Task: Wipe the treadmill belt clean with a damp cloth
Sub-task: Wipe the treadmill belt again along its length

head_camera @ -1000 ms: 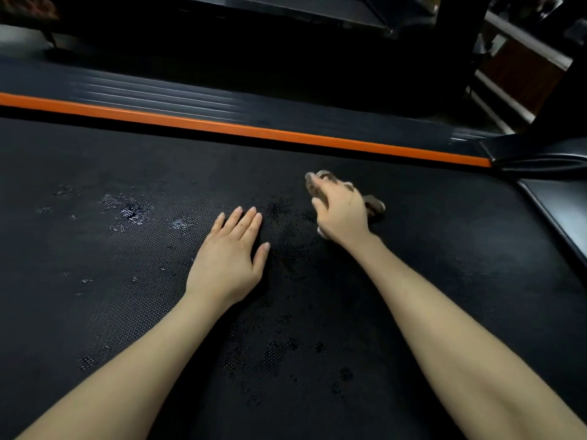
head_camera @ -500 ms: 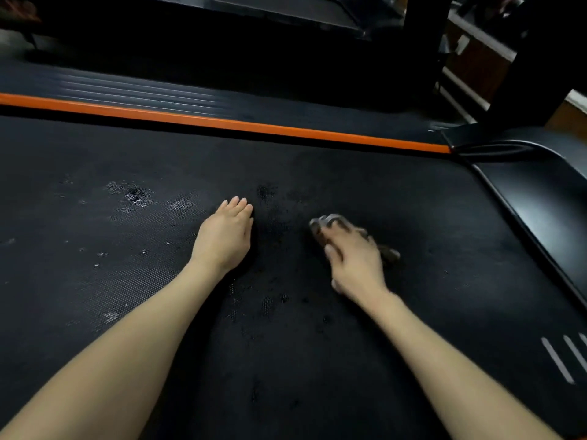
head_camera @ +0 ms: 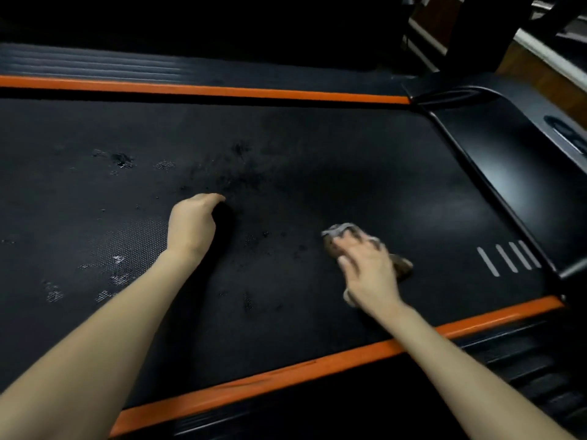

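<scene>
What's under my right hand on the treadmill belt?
A crumpled cloth, pressed on the belt; its edges poke out past the fingers and by the wrist. Its middle and the belt beneath are covered.

Two grips and a cloth on the treadmill belt, between its two side rails.
The belt lies between the far rail and the near rail, with the motor cover at its right end. The left grip rests mid-belt. To its right, well apart, the right grip lies on the cloth. Belt stripes sit right of the cloth, and wet patches lie left of the left grip.
</scene>
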### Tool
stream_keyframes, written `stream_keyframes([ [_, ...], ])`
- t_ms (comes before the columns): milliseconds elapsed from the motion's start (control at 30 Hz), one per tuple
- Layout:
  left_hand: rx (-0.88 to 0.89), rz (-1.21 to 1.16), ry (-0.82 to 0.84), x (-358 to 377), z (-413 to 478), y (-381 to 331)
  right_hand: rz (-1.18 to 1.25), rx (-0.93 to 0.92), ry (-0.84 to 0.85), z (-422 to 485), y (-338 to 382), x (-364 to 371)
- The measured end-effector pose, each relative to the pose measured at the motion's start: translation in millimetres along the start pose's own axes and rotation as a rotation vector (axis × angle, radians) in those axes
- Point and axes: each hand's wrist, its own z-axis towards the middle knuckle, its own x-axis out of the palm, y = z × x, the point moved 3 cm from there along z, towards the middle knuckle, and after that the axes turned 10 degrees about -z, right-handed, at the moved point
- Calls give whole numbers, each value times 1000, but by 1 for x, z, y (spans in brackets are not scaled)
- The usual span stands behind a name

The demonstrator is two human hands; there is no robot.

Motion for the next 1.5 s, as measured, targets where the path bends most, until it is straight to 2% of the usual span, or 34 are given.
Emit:
stream_keyframes([
  [100, 41, -19, 5, -9, -23, 1, 40, -290, 65, -33, 54, 6],
  [200, 32, -17, 12, -22, -45, 5, 63, -393, 114, -33, 42, 0],
  [267, 32, -32, 12, -30, -57, 5, 9, -287, 64, -23, 8, -4],
  [367, 21, -60, 21, -37, -71, 4, 16, 113, 60, -11, -33, -10],
  [400, 16, -65, 28, -38, -74, 4, 15, 192, 62, -10, -31, -9],
  [433, 13, -70, 37, -38, -77, 4, 3, 196, 52, -12, -20, -8],
  [500, 20, -77, 56, -38, -79, 6, 12, -22, 7, -20, 22, -5],
  [567, 21, -48, 80, -37, -81, 9, 24, -300, 74, -37, 64, 4],
  [600, 22, -22, 100, -35, -82, 10, 36, -377, 121, -42, 75, 8],
  [667, 49, 30, 166, -31, -83, 12, 65, -434, 166, -34, 73, 8],
  [733, 88, 117, 228, -30, -83, 12, 14, -476, 133, -10, 60, 10],
  [800, 82, 181, 280, -32, -82, 13, -12, -339, 149, 31, 49, 13],
  [900, 31, 160, 337, -32, -84, 15, 28, 36, 151, 76, 57, 22],
  [933, 14, 151, 342, -32, -85, 15, -40, 48, 130, 76, 68, 25],
  [1000, 4, 138, 351, -32, -85, 15, -156, -142, 62, 54, 98, 26],
  [1067, 7, 136, 356, -33, -83, 14, -136, -361, 73, 20, 116, 27],
  [1133, 10, 151, 358, -34, -83, 12, -80, -483, 112, 15, 111, 25],
  [1200, 10, 176, 362, -35, -85, 12, -67, -530, 117, 39, 97, 24],
  [1267, -12, 201, 358, -34, -86, 13, -96, -441, 81, 76, 82, 28],
  [1367, -80, 230, 350, -31, -85, 17, 3, -68, 47, 123, 74, 33],
  [1400, -101, 239, 342, -30, -84, 18, 38, 4, 24, 128, 78, 35],
  [1433, -118, 246, 330, -30, -83, 19, 63, 32, 23, 126, 85, 36],
  [1500, -144, 258, 322, -31, -83, 19, 62, -114, -5, 104, 100, 34],
])
